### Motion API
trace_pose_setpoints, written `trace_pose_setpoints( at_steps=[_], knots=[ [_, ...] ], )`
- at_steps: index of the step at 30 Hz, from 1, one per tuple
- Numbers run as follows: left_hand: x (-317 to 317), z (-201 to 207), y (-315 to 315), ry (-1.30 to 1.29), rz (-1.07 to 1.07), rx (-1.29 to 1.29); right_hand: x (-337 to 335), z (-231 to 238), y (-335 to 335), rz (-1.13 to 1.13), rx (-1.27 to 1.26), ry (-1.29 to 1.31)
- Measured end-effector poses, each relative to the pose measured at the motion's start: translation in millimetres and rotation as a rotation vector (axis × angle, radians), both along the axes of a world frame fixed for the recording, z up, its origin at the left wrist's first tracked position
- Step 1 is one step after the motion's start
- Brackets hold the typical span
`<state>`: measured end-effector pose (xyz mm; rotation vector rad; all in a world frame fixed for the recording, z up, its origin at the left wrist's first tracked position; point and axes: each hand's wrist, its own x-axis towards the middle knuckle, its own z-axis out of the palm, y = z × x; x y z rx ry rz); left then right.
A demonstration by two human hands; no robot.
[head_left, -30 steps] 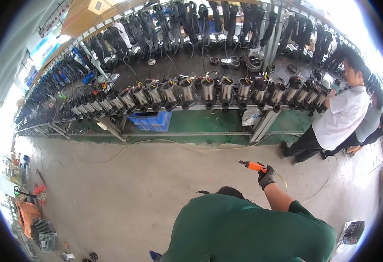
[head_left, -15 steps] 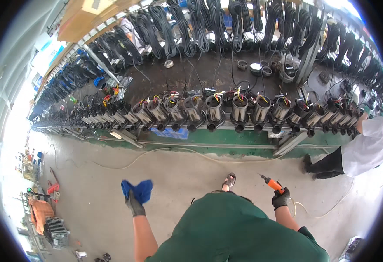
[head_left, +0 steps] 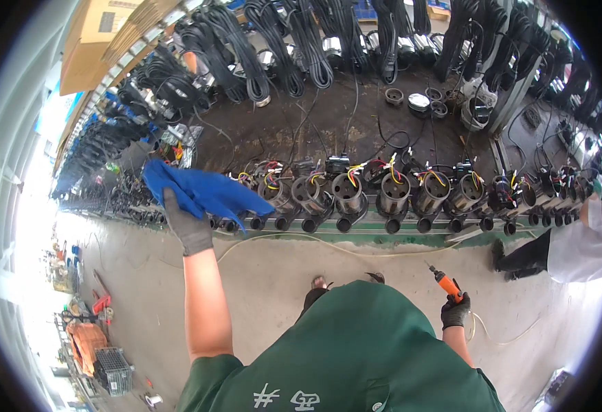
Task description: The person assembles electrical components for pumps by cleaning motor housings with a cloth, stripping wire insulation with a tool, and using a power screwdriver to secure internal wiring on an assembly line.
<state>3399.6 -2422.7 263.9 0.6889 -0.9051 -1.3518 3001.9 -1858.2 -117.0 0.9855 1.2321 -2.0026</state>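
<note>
My gloved left hand [head_left: 185,221] is closed on a blue cloth [head_left: 201,192], raised in front of the left part of the bench row. The cloth spreads to the right and covers some of the metal cylinders there. Down at my right side, my gloved right hand [head_left: 455,312] grips an orange power screwdriver [head_left: 447,283], its bit pointing up and left. A pale hose [head_left: 478,319] trails by that hand. Along the bench edge stand several shiny steel motor housings [head_left: 350,195] with coloured wires poking from their open tops.
Coiled black cables [head_left: 308,48] hang in a row above the dark bench top [head_left: 273,127]. Small round parts [head_left: 418,103] lie at its back. At the right stands another person [head_left: 576,247]. A hose [head_left: 301,235] runs along the floor; a wire crate [head_left: 113,371] sits lower left.
My left hand has lifted the blue cloth up and forward to the bench row. I have come closer to the bench. The right hand still holds the screwdriver low.
</note>
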Motion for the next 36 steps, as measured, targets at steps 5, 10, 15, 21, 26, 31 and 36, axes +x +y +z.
trace_pose_setpoints(
  at_steps=[5,10,15,21,26,31,36],
  knots=[
    [-69,4,-95,-0.038,-0.036,-0.082,22,-28,19,-0.180,0.008,0.098],
    [-106,-86,-203,-0.157,-0.169,-0.077,69,16,-3,-0.334,0.046,0.077],
    [-165,-162,-266,-0.834,-0.037,-0.439,121,38,-9,-0.403,-0.062,0.138],
    [-201,-243,-345,-1.320,0.079,-0.332,166,79,-43,-0.570,-0.045,0.177],
    [-218,-290,-411,-1.057,-0.049,0.065,172,113,-69,-0.612,0.036,0.184],
    [-237,-303,-440,-0.971,-0.294,-0.325,148,151,-92,-0.510,0.059,0.324],
    [-221,-312,-403,-1.061,-0.330,0.060,118,185,-122,-0.377,0.044,0.446]
  ],
)
